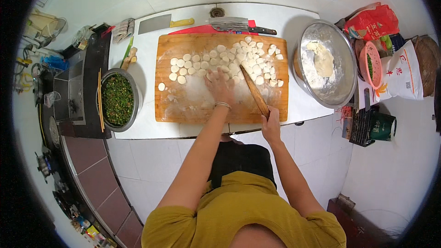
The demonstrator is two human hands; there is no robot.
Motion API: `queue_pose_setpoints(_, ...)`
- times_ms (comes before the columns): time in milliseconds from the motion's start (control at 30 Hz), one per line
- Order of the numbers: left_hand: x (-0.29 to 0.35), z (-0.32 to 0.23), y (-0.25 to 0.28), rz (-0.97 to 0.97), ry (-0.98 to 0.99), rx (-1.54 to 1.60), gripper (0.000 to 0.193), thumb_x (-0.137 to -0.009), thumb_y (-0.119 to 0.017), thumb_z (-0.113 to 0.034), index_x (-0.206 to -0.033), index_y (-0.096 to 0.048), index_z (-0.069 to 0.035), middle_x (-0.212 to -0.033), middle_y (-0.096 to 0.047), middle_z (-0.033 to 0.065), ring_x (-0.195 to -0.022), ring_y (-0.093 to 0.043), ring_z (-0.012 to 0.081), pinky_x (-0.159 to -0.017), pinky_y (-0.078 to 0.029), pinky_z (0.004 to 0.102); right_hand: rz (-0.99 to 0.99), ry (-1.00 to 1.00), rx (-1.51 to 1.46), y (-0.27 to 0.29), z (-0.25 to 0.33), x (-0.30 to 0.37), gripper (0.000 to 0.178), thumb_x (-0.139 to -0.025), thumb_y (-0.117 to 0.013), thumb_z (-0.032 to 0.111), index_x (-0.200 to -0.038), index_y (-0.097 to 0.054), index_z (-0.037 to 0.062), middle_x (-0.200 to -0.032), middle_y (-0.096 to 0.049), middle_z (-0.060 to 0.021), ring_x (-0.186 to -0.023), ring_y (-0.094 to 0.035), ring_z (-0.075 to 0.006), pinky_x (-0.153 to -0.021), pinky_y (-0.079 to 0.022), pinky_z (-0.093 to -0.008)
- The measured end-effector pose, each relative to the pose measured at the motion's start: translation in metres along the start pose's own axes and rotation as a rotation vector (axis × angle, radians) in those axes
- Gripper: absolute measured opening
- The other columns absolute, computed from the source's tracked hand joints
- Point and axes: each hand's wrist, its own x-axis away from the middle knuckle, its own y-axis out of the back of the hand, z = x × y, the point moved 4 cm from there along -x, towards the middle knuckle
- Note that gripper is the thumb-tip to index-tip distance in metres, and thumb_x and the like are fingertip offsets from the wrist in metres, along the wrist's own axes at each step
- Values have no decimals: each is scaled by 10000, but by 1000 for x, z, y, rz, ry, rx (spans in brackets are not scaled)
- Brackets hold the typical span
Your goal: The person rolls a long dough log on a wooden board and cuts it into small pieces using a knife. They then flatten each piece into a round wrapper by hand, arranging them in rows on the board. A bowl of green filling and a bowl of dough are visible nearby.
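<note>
A floured wooden board point(183, 110) bears many small round dough pieces point(187, 57), flattened discs on its left and chunkier lumps toward its right. My left hand point(220, 88) lies palm down at the middle of the board, fingers outstretched over the near edge of the pieces. What is under its palm is hidden. Near the board's front right edge my right hand point(271, 121) is closed around one end of a wooden rolling pin point(255, 93). The pin slants forward and left, its far tip among the dough lumps.
Left of the board stands a metal bowl of chopped green filling point(117, 98) with chopsticks point(100, 103) on its rim. A large steel basin point(337, 89) holding dough sits right. Behind the board lie a cleaver point(155, 24) and a dark-handled knife point(264, 31).
</note>
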Motion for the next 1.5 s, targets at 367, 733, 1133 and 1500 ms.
queue_pose_setpoints(367, -21, 148, 99, -264, 3, -347, 848, -818, -604, -430, -1472, -226, -46, -1473, -208, 310, -1364, -202, 463, -1101, -173, 568, 273, 280, 214, -29, 12, 6, 407, -770, -626, 44, -1153, -488, 37, -1042, -528, -171, -962, -541, -382, -816, -457, -444)
queue_pose_setpoints(733, -57, 101, 49, 53, -393, -58, 568, -890, -527, -213, -1408, -363, -47, -1417, -362, 227, -1301, -360, 390, -1084, -299, 466, 155, 179, 447, -31, 2, -20, 434, -748, -645, 43, -1161, -512, 55, -991, -525, -140, -950, -527, -341, -792, -446, -442)
queue_pose_setpoints(1133, 17, 89, 89, 330, -827, 299, 312, -782, -577, -26, -1092, -602, -40, -1104, -549, 133, -1017, -519, 351, -927, -419, 440, -84, -165, 87, -57, 3, 71, 401, -809, -603, -29, -1189, -481, -1, -1040, -540, -209, -984, -532, -416, -852, -458, -450)
queue_pose_setpoints(1500, 47, 116, 112, 547, -987, -108, 630, -850, -595, -255, -1408, -375, -61, -1480, -342, 108, -1371, -305, 292, -1116, -266, 420, -103, -58, 139, -77, 34, 66, 414, -767, -594, -56, -1165, -505, 13, -1021, -553, -194, -955, -547, -389, -833, -454, -447)
